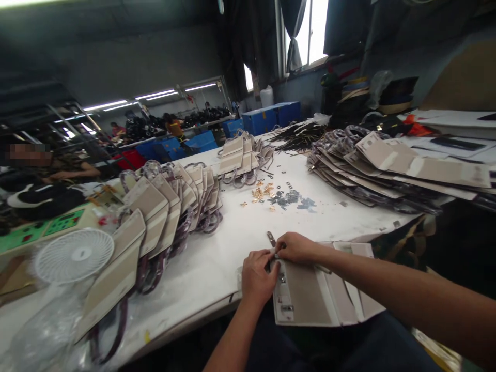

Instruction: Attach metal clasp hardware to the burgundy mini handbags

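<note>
A beige bag panel (308, 294) lies folded open at the table's front edge, partly over my lap. My left hand (259, 276) grips its left edge near the top corner, thumb on the upper face. My right hand (295, 248) is closed in a pinch at that same corner, on something small that the fingers hide. Along the panel's left edge sit small metal fittings (287, 308). Just beyond my fingertips lies a short dark strip with holes (270, 238).
Gold-coloured hardware (262, 191) and small grey metal plates (289, 199) lie scattered mid-table. Stacked bag pieces with wrapped handles stand left (155, 212) and right (387, 165). A white fan (75, 256) is at far left, and a co-worker (58, 168) sits beyond it.
</note>
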The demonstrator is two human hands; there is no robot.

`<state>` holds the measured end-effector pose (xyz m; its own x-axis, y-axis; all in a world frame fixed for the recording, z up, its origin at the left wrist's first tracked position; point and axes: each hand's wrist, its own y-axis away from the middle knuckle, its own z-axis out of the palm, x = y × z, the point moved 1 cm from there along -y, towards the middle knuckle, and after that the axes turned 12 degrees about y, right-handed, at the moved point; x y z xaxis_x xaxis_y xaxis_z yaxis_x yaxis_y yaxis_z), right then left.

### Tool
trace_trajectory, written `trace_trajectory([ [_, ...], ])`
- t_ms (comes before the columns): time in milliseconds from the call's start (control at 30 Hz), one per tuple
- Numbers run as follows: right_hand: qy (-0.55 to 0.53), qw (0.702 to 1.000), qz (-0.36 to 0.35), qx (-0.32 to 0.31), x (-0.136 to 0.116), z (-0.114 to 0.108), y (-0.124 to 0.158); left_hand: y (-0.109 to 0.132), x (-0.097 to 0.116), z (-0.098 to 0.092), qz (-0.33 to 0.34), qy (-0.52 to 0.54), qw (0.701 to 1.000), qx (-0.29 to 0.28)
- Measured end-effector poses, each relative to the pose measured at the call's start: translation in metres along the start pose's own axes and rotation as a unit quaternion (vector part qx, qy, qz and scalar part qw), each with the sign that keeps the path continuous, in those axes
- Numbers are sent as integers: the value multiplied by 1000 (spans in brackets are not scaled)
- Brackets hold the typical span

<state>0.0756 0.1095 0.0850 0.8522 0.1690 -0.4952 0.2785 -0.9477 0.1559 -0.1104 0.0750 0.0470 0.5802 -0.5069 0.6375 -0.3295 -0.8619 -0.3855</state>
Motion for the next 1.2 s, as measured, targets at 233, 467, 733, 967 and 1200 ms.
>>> trace_trajectory([
  [233,30,1000,-2,-3,-5,0,-2,2,2,-2,-9,6,1000,0],
  [467,44,999,9,4,-8,2,-3,2,1,-2,-7,7,1000,-2],
  [733,18,999,3,-31,-4,-6,-1,1,-5,2,7,4,1000,-2],
  [967,-31,996,58,-60,8,-5,-4,-7,-14,8,23,15,1000,-2],
  [1200,-64,996,49,-45,10,-3,-5,-7,-14,9,32,-13,999,-6],
])
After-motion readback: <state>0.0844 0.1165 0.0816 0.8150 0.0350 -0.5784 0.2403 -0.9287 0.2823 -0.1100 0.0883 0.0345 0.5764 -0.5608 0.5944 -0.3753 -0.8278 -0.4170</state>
